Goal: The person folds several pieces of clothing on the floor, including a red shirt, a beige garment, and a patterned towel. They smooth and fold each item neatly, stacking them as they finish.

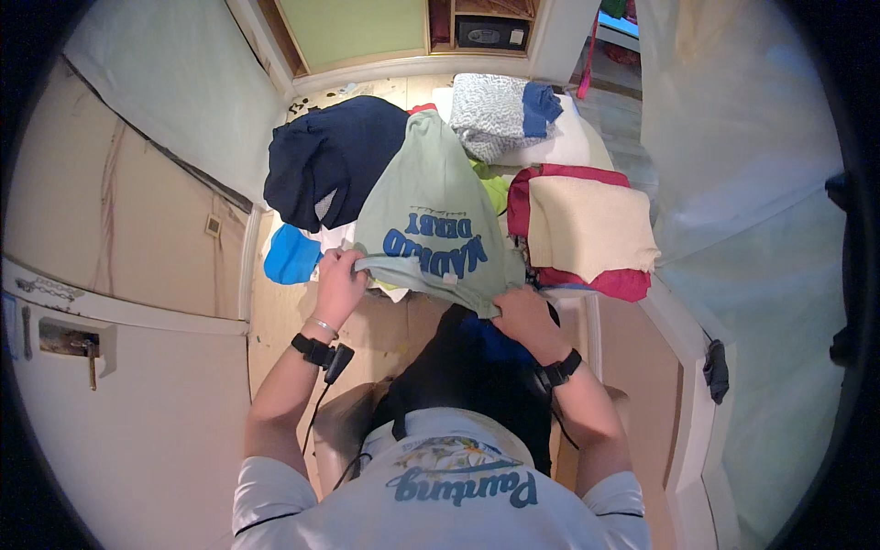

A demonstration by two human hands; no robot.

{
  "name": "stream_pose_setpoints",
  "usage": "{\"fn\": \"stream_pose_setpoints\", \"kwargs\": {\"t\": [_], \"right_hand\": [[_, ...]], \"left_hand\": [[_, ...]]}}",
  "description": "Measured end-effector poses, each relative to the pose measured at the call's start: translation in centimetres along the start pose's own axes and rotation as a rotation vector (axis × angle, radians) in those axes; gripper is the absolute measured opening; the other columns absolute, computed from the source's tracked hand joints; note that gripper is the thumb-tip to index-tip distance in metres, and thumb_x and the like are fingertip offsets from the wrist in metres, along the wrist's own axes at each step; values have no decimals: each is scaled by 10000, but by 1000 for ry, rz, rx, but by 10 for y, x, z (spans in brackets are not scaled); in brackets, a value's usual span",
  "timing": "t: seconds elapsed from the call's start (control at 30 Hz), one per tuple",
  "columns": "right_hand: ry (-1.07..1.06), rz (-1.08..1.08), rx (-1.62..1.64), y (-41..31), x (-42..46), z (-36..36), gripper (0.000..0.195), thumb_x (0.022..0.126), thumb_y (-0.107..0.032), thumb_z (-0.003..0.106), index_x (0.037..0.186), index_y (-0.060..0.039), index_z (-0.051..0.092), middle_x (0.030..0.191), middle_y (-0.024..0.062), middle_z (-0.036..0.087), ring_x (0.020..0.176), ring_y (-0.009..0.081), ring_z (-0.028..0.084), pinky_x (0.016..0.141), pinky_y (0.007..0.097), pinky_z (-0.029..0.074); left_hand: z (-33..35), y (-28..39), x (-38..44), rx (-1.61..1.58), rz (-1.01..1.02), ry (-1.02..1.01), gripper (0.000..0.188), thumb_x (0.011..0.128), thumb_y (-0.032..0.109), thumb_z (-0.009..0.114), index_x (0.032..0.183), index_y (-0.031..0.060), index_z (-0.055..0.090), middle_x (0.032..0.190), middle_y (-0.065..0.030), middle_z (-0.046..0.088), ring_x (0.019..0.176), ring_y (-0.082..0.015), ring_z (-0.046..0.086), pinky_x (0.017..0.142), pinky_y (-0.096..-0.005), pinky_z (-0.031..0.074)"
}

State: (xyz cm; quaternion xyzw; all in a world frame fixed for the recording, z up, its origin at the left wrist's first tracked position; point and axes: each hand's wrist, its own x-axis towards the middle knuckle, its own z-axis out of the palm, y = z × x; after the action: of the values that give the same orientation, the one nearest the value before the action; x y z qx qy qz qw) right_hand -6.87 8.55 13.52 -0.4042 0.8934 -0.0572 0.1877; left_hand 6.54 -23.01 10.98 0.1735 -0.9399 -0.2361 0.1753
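A pale green garment (440, 179) with blue lettering is spread out before me over other clothes. My left hand (342, 278) grips its near edge at the left, thumb and fingers pinched on the cloth. At the right end of the same edge, my right hand (526, 317) is closed on the fabric near my knees. Between the hands the edge sags, and a small white tag (450, 278) shows there. Dark navy cloth (337, 151) lies in a heap to the garment's left. Bright yellow-green fabric (491, 185) peeks out under its right side.
A folded cream knit (588, 223) rests on crimson cloth (625, 283) at right. Behind it sits a folded grey-and-white patterned textile (488, 113). Blue fabric (292, 254) lies at left. A white door (130, 412) stands left; a black safe (491, 33) sits in the far cabinet.
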Motion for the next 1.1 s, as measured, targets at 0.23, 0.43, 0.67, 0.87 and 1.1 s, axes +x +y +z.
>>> {"fn": "stream_pose_setpoints", "kwargs": {"t": [0.23, 0.43, 0.67, 0.87, 1.1], "right_hand": [[245, -176, 414, -47, 33, 11, 540, 735, -273, 764, 1198, -72, 574, 1144, 183, 585, 1026, 389, 568, 899, 461, 469], [454, -350, 727, -111, 57, 26, 415, 778, -234, 709, 1120, -37, 580, 978, 196, 623, 954, 393, 594, 830, 461, 479], [311, -245, 985, -100, 60, 46, 218, 830, -148, 585, 989, 0, 600, 864, 181, 634, 818, 360, 631, 698, 435, 480], [403, 144, 1407, -74, 59, 67, 396, 824, -54, 498, 1209, -4, 572, 988, 100, 662, 858, 194, 611, 761, 325, 485], [253, 258, 1780, -43, 62, 72, 543, 806, 17, 485, 1349, 15, 467, 1206, 99, 610, 1063, 202, 587, 916, 295, 461]], "left_hand": [[0, -22, -24, -358, -265, -267, 217, 827, 9, 612, 1037, 38, 656, 876, -118, 662, 746, -201, 617, 709, -312, 500], [-38, 48, -22, -235, 83, -270, 308, 791, -21, 568, 1066, 79, 666, 1080, -191, 608, 897, -315, 643, 771, -358, 519], [-21, 73, -8, -199, 322, -114, 377, 789, -87, 498, 1065, 106, 668, 1542, -290, 162, 1338, -456, 382, 1057, -425, 407], [4, 85, 13, -260, 199, -48, 563, 817, -41, 536, 1356, 92, 444, 1504, -274, 172, 1274, -447, 425, 1036, -428, 415], [47, 24, 73, -743, -407, -121, 510, 898, 176, 651, 1312, 11, 401, 819, -47, 606, 764, -131, 584, 672, -281, 493]]}}
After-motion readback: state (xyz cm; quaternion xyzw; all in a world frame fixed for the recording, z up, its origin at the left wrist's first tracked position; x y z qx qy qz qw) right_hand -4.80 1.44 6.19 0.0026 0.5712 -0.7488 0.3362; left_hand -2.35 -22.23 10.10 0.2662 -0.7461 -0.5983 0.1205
